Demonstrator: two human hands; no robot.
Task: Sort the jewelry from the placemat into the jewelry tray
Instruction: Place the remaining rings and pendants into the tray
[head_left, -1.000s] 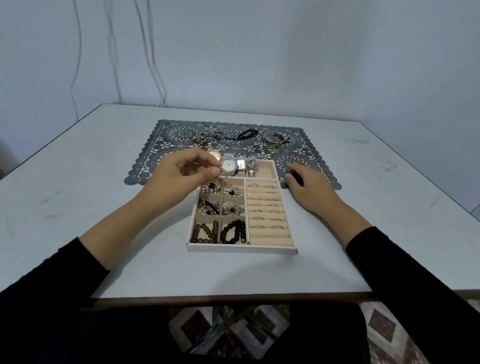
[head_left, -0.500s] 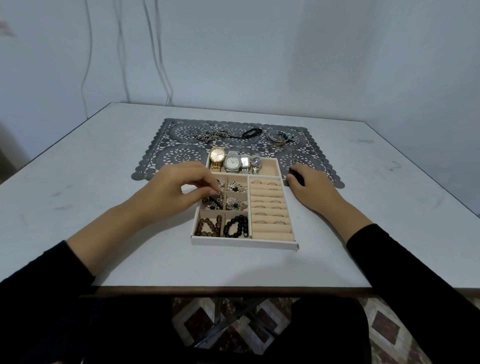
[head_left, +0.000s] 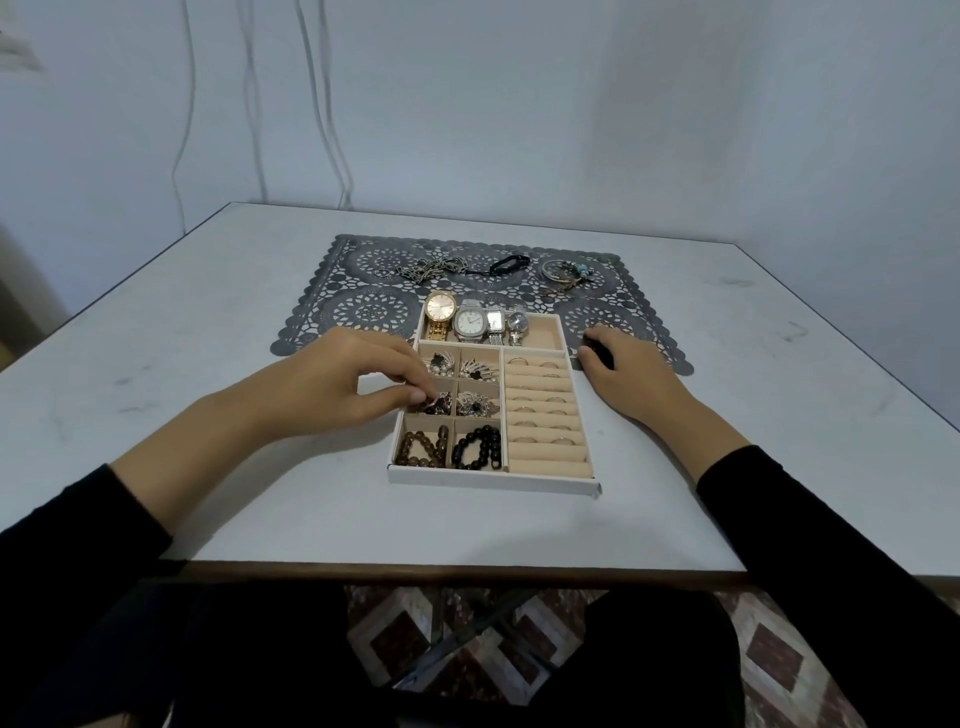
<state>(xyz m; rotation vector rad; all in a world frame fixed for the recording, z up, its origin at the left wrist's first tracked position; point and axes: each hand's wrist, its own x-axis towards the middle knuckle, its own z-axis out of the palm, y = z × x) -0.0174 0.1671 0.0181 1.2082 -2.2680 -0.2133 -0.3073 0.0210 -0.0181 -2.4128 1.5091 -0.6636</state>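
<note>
Head view: left hand (head_left: 353, 384) has lowered, pinching a small piece (head_left: 432, 404) into the nine-o'clock compartment of the jewelry tray (head_left: 493, 480), placement nearly done; right hand (head_left: 628, 374), two o'clock, grip indiscernible.

The white worktop (head_left: 208, 364) looks matt and scuffed, the grey openwork placemat (head_left: 363, 312) dull plastic, the white card tray (head_left: 493, 480) beige-cloth-lined, the gold metal watch (head_left: 440, 307) and black bead bracelet (head_left: 478, 448) glossy.

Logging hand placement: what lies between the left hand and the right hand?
Head view: the jewelry tray lies between them; the left hand pinches a brooch in its middle-left compartment, the right hand beside its right wall.
</note>
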